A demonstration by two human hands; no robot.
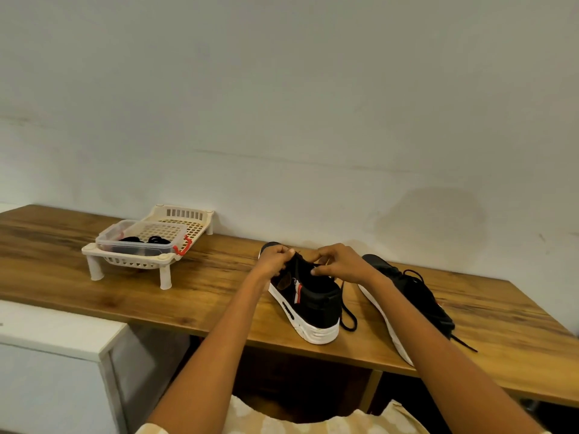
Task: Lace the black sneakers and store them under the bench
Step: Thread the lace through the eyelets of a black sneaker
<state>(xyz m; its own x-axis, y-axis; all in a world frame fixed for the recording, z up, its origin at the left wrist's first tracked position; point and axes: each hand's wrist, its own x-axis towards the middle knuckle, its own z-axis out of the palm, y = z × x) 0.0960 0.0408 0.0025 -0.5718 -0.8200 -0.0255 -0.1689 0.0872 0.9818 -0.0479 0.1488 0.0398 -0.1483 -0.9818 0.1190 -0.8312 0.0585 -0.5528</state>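
Two black sneakers with white soles stand on the wooden bench top [203, 292]. The left sneaker [310, 303] has its heel toward me and a red and white side stripe. My left hand [275, 261] and my right hand [340, 264] are both over its tongue, fingers curled, pinching the black lace [347, 314], whose loose end trails down on the right side of the shoe. The right sneaker [410, 296] lies tipped on its side, laced, with loose lace ends spread on the wood.
A cream plastic slotted rack [185, 214] on short legs stands at the back left, carrying a clear plastic box [138, 242] with black laces inside. A white cabinet [59, 336] sits lower left. A dark opening shows below the bench top.
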